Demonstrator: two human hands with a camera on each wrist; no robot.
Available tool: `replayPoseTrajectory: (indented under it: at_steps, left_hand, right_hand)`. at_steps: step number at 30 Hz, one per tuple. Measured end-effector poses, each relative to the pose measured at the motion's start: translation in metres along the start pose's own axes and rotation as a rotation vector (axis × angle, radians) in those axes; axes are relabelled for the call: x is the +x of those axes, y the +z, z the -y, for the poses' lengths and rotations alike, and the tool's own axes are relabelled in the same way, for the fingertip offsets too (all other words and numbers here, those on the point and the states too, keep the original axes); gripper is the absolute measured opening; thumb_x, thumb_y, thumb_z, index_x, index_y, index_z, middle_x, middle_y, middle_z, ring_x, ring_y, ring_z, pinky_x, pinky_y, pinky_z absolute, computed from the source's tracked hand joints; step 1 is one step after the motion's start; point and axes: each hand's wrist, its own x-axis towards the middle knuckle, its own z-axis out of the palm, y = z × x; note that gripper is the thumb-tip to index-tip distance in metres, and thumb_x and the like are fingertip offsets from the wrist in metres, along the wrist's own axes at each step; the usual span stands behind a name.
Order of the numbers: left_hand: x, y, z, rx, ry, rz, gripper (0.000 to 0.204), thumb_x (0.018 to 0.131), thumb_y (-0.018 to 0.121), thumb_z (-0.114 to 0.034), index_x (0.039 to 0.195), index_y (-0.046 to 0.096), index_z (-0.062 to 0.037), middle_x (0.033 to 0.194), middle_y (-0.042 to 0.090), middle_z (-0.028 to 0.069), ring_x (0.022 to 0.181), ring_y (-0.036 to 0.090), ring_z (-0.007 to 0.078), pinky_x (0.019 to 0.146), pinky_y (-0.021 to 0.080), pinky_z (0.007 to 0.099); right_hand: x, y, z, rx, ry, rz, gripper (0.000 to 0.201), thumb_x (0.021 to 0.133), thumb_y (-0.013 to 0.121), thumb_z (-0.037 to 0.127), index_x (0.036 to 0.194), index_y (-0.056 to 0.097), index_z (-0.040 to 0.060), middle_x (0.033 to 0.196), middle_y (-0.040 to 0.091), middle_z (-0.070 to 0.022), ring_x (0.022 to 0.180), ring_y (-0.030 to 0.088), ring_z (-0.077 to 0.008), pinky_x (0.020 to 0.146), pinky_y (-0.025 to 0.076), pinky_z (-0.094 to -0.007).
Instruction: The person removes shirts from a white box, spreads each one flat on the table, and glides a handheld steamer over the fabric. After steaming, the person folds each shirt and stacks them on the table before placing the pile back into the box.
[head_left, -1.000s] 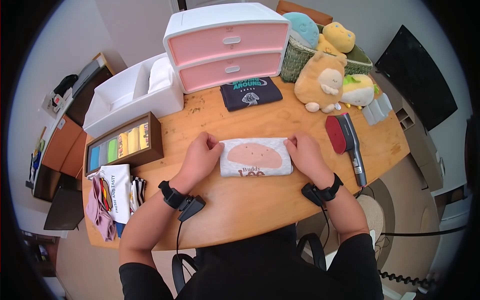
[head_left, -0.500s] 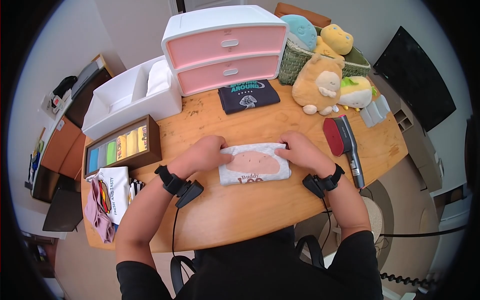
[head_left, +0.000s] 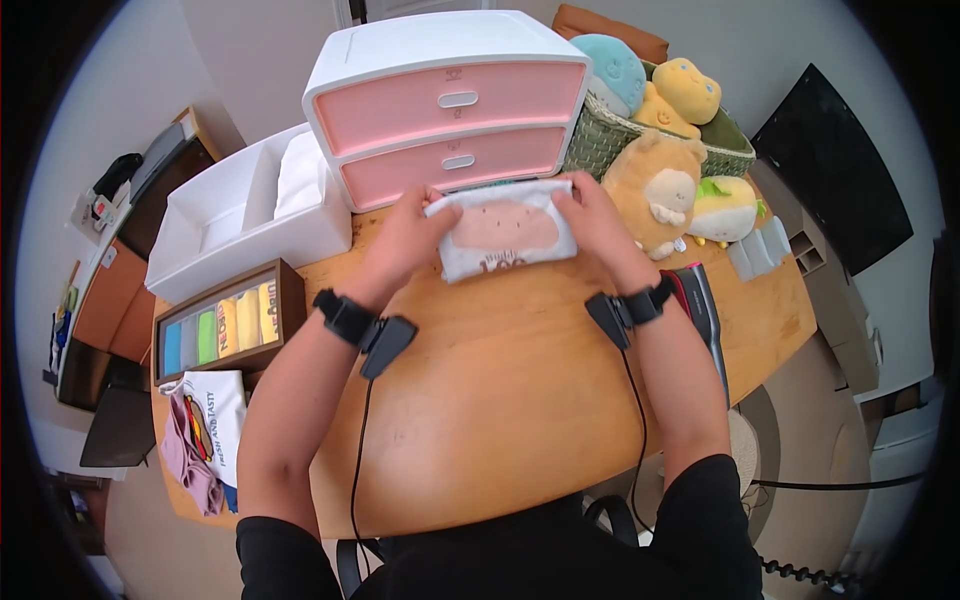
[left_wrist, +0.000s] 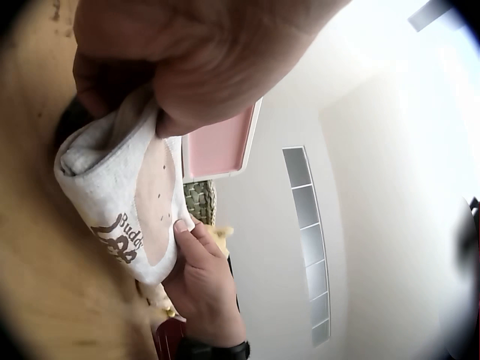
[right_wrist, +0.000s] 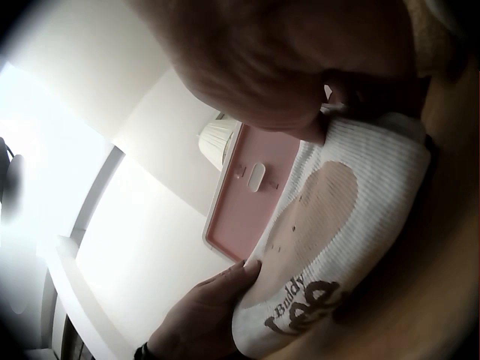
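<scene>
A folded light grey T-shirt (head_left: 507, 262) with a peach print and the words "Buddy Lee" hangs between my hands, lifted off the wooden table. My left hand (head_left: 408, 238) pinches its upper left corner, thumb (left_wrist: 180, 124) on the front. At the opposite corner my right hand (head_left: 597, 228) pinches the cloth, its thumb also on the printed face. The left wrist view looks into the open layers of the fold (left_wrist: 97, 154). Behind the T-shirt, a folded dark T-shirt is almost wholly hidden, by the foot of the pink-fronted drawer unit (head_left: 450, 100).
To the left stand a white divided bin (head_left: 200, 262), a brown box of rolled clothes (head_left: 290, 310) and a pile of folded shirts (head_left: 222, 410). On the right are a plush bear (head_left: 640, 190), a green woven basket (head_left: 595, 140) of plush toys and a red-and-grey handheld appliance (head_left: 705, 310).
Both hands have raised the folded grey T-shirt from the table and carried it forward toward the drawers. It now covers most of the dark T-shirt, which showed before.
</scene>
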Motion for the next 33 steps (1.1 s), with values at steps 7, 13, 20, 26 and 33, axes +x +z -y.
replayPoseTrajectory:
  at_steps: [7,13,20,26,33]
  left_hand:
    - [0.062,-0.001,0.001,0.026,-0.247,-0.05,0.038,0.104,0.069,-0.032,0.125,0.062,-0.0005,0.1,0.067,0.0069,0.084,0.062,0.0133,0.069,0.051,0.0303]
    - [0.058,0.012,0.008,-0.143,-0.271,-0.172,0.043,0.105,0.067,-0.034,0.124,0.059,0.0043,0.101,0.066,0.0086,0.084,0.063,0.0146,0.067,0.051,0.0315]
    - [0.056,0.006,0.018,-0.042,-0.146,-0.27,0.048,0.103,0.07,-0.035,0.121,0.063,0.008,0.099,0.07,0.0137,0.085,0.065,0.0186,0.074,0.055,0.0359]
    - [-0.017,0.01,0.025,0.114,0.02,-0.365,0.031,0.104,0.071,-0.028,0.099,0.066,0.0021,0.08,0.065,0.0024,0.067,0.06,0.0099,0.06,0.05,0.027]
    - [-0.031,0.039,0.029,0.048,-0.028,-0.43,0.03,0.098,0.077,-0.021,0.102,0.076,0.008,0.086,0.077,0.015,0.076,0.071,0.0196,0.071,0.057,0.0352]
  right_hand:
    - [0.065,0.026,-0.042,0.005,0.16,-0.049,0.031,0.106,0.063,0.024,0.111,0.068,-0.0055,0.091,0.068,-0.0085,0.08,0.058,-0.015,0.071,0.049,-0.036]
    - [0.059,0.032,-0.03,-0.229,0.183,-0.076,0.042,0.107,0.061,0.032,0.095,0.069,-0.0079,0.077,0.067,-0.0169,0.073,0.062,-0.0248,0.071,0.05,-0.0429]
    - [0.051,0.028,-0.014,-0.335,0.057,-0.102,0.041,0.105,0.057,0.029,0.099,0.072,-0.0084,0.093,0.072,-0.03,0.088,0.068,-0.0467,0.084,0.053,-0.0531]
    - [-0.011,0.019,-0.003,-0.451,-0.041,-0.244,0.025,0.096,0.066,0.016,0.099,0.074,-0.0076,0.093,0.074,-0.027,0.094,0.069,-0.0463,0.087,0.054,-0.0544]
    - [-0.03,0.027,0.008,-0.329,0.119,-0.292,0.022,0.091,0.073,0.013,0.101,0.077,-0.0064,0.092,0.077,-0.0243,0.089,0.075,-0.0394,0.083,0.059,-0.0469]
